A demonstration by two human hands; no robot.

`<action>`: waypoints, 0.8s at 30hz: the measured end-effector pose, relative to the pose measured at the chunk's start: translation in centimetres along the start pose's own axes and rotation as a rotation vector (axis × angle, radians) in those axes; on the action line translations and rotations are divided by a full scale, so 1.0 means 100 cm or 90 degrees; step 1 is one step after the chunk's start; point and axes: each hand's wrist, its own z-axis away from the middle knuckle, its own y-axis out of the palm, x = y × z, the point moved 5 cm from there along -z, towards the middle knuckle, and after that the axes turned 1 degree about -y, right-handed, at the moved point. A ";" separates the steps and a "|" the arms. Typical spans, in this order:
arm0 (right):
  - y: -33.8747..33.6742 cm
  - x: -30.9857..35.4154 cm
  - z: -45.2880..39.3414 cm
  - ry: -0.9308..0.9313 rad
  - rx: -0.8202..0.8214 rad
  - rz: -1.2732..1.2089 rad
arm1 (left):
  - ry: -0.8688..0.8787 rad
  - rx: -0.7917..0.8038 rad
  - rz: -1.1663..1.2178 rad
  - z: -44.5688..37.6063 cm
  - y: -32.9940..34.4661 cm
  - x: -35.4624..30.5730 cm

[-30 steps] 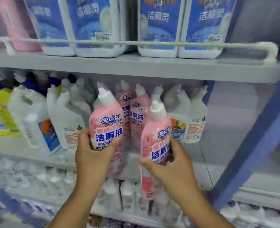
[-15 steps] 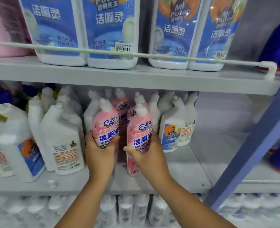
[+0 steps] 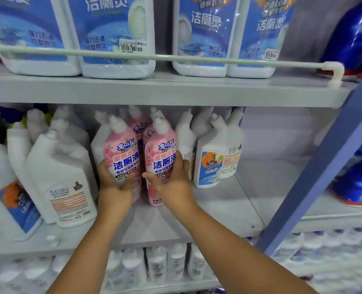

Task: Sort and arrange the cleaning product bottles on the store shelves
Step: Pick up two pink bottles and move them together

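Four large white jugs with blue labels (image 3: 114, 35) stand on the upper grey metal shelf (image 3: 154, 90), in two pairs. On the middle shelf, four pink plastic bottles with angled white caps (image 3: 122, 158) are visible: two in front, two behind them. Right of them stand several white angled-neck bottles (image 3: 209, 162), at least four; the rest are hidden. One loose white cap (image 3: 52, 240) lies at the shelf's front. Two bare hands (image 3: 114, 181) are in view.
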 end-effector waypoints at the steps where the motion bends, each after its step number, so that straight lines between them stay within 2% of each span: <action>1: 0.001 -0.001 -0.001 0.004 0.001 -0.004 | -0.007 0.006 -0.003 0.001 -0.001 0.005; 5: 0.003 -0.017 0.008 0.049 0.032 -0.043 | -0.055 0.019 -0.012 0.020 -0.007 0.029; 8: -0.013 -0.032 0.032 0.094 0.071 -0.136 | -0.099 -0.048 0.007 0.058 -0.010 0.026; 10: -0.039 -0.035 0.054 0.097 0.097 -0.176 | -0.085 -0.071 0.038 0.095 0.000 0.006; 16: -0.162 -0.059 0.116 0.163 0.149 -0.238 | -0.067 0.146 0.093 0.188 0.071 -0.066; 21: -0.292 -0.094 0.154 0.184 0.121 -0.298 | -0.083 0.186 0.115 0.261 0.126 -0.120; 24: -0.369 -0.122 0.164 0.185 0.057 -0.296 | -0.066 0.241 0.147 0.309 0.180 -0.153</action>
